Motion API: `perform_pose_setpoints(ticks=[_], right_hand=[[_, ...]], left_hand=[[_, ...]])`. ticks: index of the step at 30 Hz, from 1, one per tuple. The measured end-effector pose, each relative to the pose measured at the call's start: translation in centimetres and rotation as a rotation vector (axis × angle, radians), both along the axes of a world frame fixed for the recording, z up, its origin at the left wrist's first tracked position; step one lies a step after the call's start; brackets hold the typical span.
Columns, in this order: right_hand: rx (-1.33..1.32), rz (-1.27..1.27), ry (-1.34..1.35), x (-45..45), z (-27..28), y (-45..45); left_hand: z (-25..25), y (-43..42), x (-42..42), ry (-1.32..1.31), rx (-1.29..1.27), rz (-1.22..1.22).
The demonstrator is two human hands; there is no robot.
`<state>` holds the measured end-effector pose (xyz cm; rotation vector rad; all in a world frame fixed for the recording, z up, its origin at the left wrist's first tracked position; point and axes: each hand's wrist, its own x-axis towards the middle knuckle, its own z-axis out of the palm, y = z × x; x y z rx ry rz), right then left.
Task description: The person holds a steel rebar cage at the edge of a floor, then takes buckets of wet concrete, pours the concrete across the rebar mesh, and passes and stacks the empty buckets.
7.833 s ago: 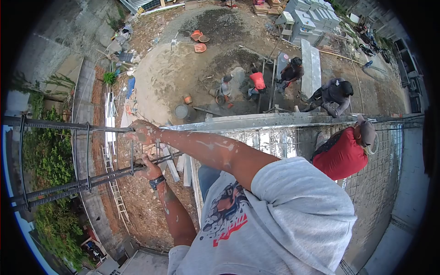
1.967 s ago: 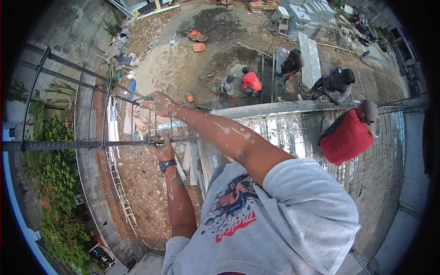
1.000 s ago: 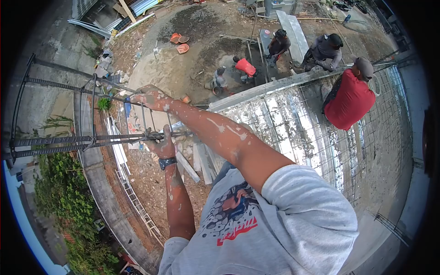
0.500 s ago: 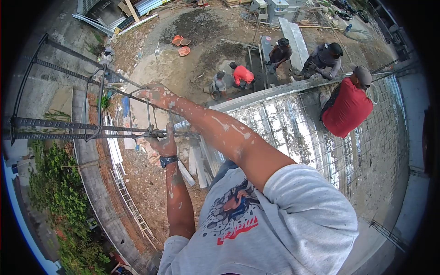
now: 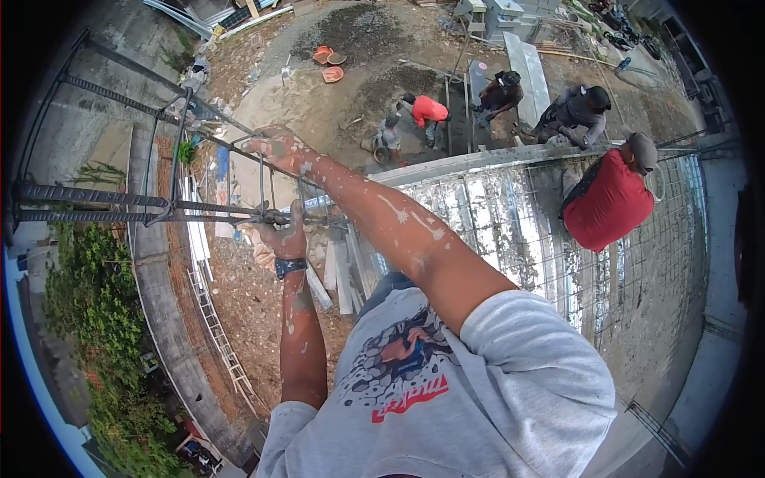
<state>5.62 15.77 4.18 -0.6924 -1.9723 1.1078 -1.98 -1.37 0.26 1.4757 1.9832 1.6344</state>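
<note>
A long rebar cage (image 5: 96, 196), made of ribbed bars with square stirrups, runs from the left edge in toward me. My right hand (image 5: 275, 149), spotted with dried cement, is closed around its upper bars. Lower down, my left hand (image 5: 280, 239), with a dark band at the wrist, grips the lower bars close to a stirrup. The fingers of both hands are partly hidden by the steel and by the hands themselves.
Far below are the dirt ground, a ladder (image 5: 219, 338) and orange basins (image 5: 332, 74). On the right, a person in a red shirt (image 5: 610, 199) sits by metal decking covered with rebar mesh (image 5: 510, 219). Several other people work beyond the concrete edge (image 5: 462, 163).
My view has shifted slightly, so the people and ground sit lower and farther right. Both hands keep their hold on the rebar cage, whose far end appears a little higher.
</note>
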Motion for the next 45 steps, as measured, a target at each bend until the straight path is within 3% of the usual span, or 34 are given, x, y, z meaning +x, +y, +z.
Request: perform_pose_setpoints(ticks=[5, 8, 10, 13, 15, 17, 18, 20, 21, 23, 25, 30, 34, 37, 41, 45], right_hand=[[-0.129, 0.103, 0.276, -1.8, -3.0, 1.1], [-0.183, 0.101, 0.112, -0.2, -0.6, 0.0], [-0.011, 0.032, -0.049, -0.5, -0.9, 0.1], [-0.066, 0.122, 0.025, -0.3, -1.4, 0.2], [-0.257, 0.373, 0.542, -2.7, -5.6, 1.7], [-0.332, 0.36, 0.675, -3.5, -6.6, 2.1], [-0.31, 0.224, 0.545, -3.5, -6.0, 2.0], [-0.366, 0.159, 0.544, -3.1, -5.1, 1.5], [-0.443, 0.232, 0.673, -3.3, -5.2, 1.3], [-0.382, 0.201, 0.604, -3.4, -5.4, 1.3], [-0.105, -0.005, 0.206, -1.6, -2.4, 0.6], [-0.23, 0.018, 0.435, -1.5, -1.4, 0.2], [0.08, -0.102, 0.374, -0.8, -0.9, -0.1], [0.028, -0.123, 0.294, -0.6, -0.5, -0.2], [-0.224, 0.032, 0.549, -2.4, -3.3, 1.3], [-0.21, 0.034, 0.584, -2.7, -3.7, 1.2]], left_hand=[[-1.1, 0.0, -0.6, -0.018, -0.03, -0.008], [-0.7, 0.0, -0.3, -0.022, -0.029, -0.008], [0.1, -0.1, 0.4, -0.053, -0.013, -0.005], [0.6, -0.2, 0.4, 0.06, -0.057, -0.012], [0.9, -0.3, 0.5, 0.032, -0.07, -0.018], [0.6, -0.3, 0.3, 0.005, -0.051, -0.023], [0.2, -0.1, 0.2, -0.01, -0.025, -0.025], [-0.5, -0.1, -0.1, -0.039, -0.003, -0.029], [-0.5, -0.1, -0.1, -0.053, -0.004, -0.03], [-0.3, -0.2, -0.1, -0.065, -0.011, -0.031], [0.2, -0.3, 0.2, -0.064, -0.021, -0.032], [-0.2, -0.3, -0.2, -0.041, -0.047, -0.03], [-1.0, -0.2, -0.7, -0.046, -0.039, -0.041], [-1.0, -0.1, -0.7, -0.028, -0.054, -0.042], [-0.8, -0.1, -0.6, 0.0, -0.082, -0.013], [-0.8, -0.2, -0.6, -0.021, -0.11, -0.005]])
